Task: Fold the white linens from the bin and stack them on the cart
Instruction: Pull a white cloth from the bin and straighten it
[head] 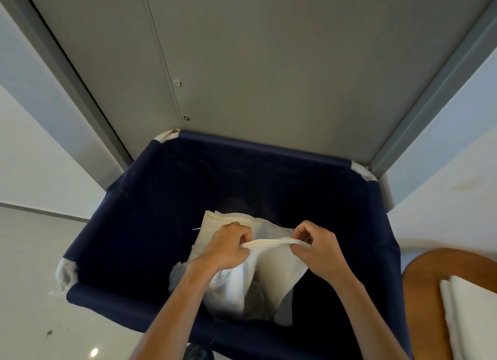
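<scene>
A white linen (269,276) hangs over the dark blue fabric bin (139,225). My left hand (228,248) pinches one end of its bunched top edge, and my right hand (316,248) pinches the other end, so the edge stretches between them. The cloth droops below my hands into the bin. More white linen (228,220) lies flat at the bin's bottom behind my hands. At the lower right, folded white linens (473,314) rest on the brown wooden cart top (422,292).
Grey metal doors (255,64) with a frame stand directly behind the bin. White walls flank them on both sides. Pale tiled floor (32,265) lies to the left of the bin. White padding shows at the bin's corners.
</scene>
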`<state>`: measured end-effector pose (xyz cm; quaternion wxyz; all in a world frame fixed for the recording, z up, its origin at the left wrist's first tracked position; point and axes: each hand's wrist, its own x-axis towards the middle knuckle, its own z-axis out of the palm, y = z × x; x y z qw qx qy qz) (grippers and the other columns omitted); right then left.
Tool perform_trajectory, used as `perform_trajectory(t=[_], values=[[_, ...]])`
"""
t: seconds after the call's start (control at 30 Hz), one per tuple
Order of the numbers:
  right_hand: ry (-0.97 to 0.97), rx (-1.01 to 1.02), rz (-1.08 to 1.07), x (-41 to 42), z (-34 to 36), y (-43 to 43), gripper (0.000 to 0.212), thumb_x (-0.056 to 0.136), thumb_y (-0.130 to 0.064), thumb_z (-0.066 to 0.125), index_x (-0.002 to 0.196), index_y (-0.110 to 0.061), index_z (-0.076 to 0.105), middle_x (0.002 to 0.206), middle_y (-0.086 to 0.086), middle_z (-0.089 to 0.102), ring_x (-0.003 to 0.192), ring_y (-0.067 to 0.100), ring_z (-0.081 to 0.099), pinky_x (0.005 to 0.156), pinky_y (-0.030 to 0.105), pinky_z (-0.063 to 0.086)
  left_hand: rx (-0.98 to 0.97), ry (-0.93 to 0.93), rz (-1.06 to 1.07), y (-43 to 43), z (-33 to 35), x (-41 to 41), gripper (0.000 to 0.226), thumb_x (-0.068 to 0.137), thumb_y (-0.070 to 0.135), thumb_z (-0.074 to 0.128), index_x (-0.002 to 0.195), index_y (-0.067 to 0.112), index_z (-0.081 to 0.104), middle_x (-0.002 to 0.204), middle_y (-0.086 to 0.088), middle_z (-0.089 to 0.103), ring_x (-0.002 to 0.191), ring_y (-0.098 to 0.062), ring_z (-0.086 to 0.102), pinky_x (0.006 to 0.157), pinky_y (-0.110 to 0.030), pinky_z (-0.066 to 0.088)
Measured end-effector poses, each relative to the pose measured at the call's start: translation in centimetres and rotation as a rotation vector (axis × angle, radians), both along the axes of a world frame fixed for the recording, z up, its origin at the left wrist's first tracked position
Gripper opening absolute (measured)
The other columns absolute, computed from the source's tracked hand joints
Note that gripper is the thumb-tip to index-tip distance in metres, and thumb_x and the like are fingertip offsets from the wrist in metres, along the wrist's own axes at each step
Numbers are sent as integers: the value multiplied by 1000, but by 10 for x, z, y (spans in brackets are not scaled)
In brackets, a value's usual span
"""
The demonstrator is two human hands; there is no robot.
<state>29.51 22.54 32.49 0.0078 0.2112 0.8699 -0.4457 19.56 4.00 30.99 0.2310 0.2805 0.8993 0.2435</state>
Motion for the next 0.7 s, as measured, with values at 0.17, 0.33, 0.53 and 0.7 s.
perform_trajectory(t=[0.17,0.33,0.53,0.7], values=[[-7,-14,9,0,-2,4,12,77,-4,66,75,-15,60,73,-5,61,65,8,54,58,13,45,-10,-7,11,6,1,-1,34,81,3,59,66,31,47,80,12,47,71,-6,46,56,-10,30],[-4,-21,14,-3,-3,7,11,79,-6,65,76,-15,60,74,-4,62,67,9,54,56,12,44,-4,-35,24,9,2,-4,30,81,0,57,69,27,50,80,13,47,70,-5,45,56,-10,31],[36,-17,35,-9,-1,4,10,81,-9,67,75,-15,62,72,-5,63,65,8,55,57,13,45,12,-54,59,3,-1,-8,27,80,-1,56,71,24,53,82,11,48,70,-5,45,55,-8,34],[73,-16,68,-13,-1,1,7,86,-14,65,82,-19,62,77,-10,64,72,2,57,59,11,46,17,-65,75,-4,-2,-12,33,80,-2,55,67,28,49,87,6,50,71,-4,45,57,-10,33]])
